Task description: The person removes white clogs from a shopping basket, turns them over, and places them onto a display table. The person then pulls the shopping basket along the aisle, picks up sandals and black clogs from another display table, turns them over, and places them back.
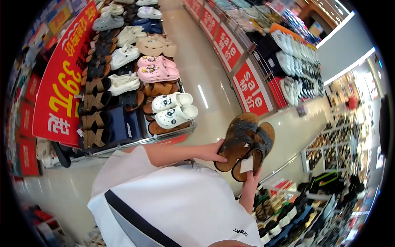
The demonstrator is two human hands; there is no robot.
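Note:
A pair of brown sandals with dark straps (242, 140) is held up in front of the white shirt, the two soles side by side. My left hand (214, 151) grips one sandal at its edge, thumb on top. At the lower end of the other sandal, my right hand (253, 178) is closed round it, partly hidden behind the sole. A white tag (247, 164) lies on that sandal near my right hand.
Left of the aisle (201, 53), a display table with a metal rim (156, 140) bears rows of clogs and sandals beside a red price sign (66, 78). Across the aisle, shoe racks carry red sale signs (251, 90). More shelves of shoes (329, 144) stand at the right.

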